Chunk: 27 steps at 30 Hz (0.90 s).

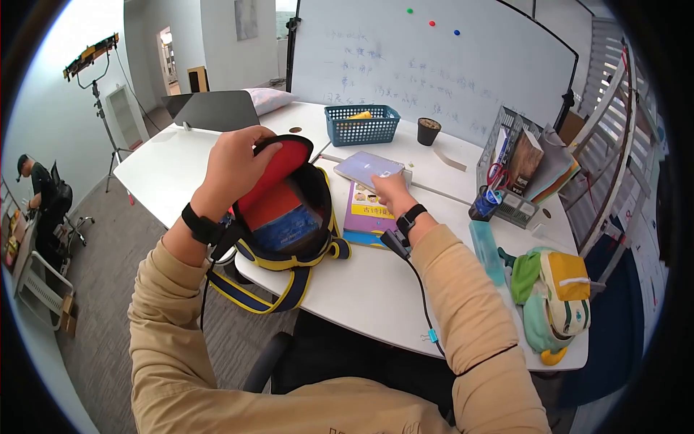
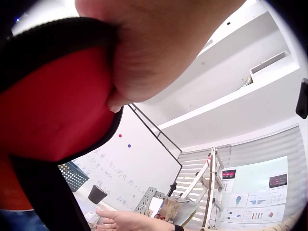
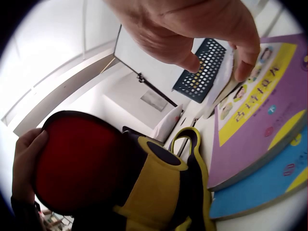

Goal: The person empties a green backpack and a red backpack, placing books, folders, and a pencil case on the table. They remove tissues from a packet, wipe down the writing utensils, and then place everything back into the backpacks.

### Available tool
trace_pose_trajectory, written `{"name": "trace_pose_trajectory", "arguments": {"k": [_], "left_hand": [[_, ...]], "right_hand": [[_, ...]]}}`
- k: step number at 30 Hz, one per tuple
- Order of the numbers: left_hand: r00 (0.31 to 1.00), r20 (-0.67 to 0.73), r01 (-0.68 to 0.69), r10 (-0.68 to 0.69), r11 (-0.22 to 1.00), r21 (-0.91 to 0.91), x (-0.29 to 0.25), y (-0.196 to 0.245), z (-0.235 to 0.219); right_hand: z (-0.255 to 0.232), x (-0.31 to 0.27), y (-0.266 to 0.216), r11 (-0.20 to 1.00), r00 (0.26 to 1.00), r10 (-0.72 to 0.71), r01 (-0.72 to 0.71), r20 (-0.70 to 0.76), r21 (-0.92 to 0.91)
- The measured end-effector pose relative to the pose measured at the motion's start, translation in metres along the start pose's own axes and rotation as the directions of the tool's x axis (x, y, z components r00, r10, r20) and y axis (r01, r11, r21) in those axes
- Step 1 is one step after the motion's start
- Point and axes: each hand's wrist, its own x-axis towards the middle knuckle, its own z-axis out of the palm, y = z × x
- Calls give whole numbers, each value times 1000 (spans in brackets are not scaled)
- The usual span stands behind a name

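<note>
Near 10 o'clock on the table [image 1: 166, 168], from the wearer's seat, I can see a dark screen [image 1: 217, 112]. At 11 o'clock the left hand [image 1: 233, 166] has its fingers clenched on the red-lined flap [image 1: 278, 173], holding it up. Below it gapes the backpack [image 1: 285, 263], navy with yellow trim, its near side by the table's edge and a strap [image 1: 293, 293] hanging down. I'd call the filling partly done: a red-and-blue item [image 1: 285, 226], apparently a book, is inside, and the bag is unclosed.

At 12 o'clock lies the pale purple notebook [image 1: 369, 169], slim and light-covered, outside the bag, just right of its opening. The right hand [image 1: 392, 192] grasps its near edge between thumb and fingers. Under and nearer than it sit 2 more books, also left outside: a purple book [image 1: 359, 219] with a yellow title band and, beneath, a blue book [image 1: 361, 236]. Both look flat and neat. Behind stands a teal basket [image 1: 361, 130].

Towards 1 o'clock I spot a pen holder [image 1: 483, 208], and at 2 o'clock a green-and-cream bag [image 1: 553, 304].
</note>
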Motion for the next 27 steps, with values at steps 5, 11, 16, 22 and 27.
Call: {"name": "trace_pose_trajectory", "arguments": {"k": [5,11,16,22,27], "left_hand": [[999,37,-8,8,1000,-18,-4,14,0],[986,165,-1,-1,1000,13,-19,48,7],[999,13,42,-43,995,89,-11,21,8],[992,-53,115,-110,988,102,5,-1,-4],[998,-52,53,-45,984,170,31,-22,-7]], "right_hand": [[-2,39,34,905,967,157,-222,200,363],[4,14,11,790,986,157,-158,53,592],[-18,-42,-35,742,995,-90,45,33,669],[-61,-152,-81,804,869,-495,454,11,383],[-80,-226,-88,611,618,-769,785,164,-97]]}}
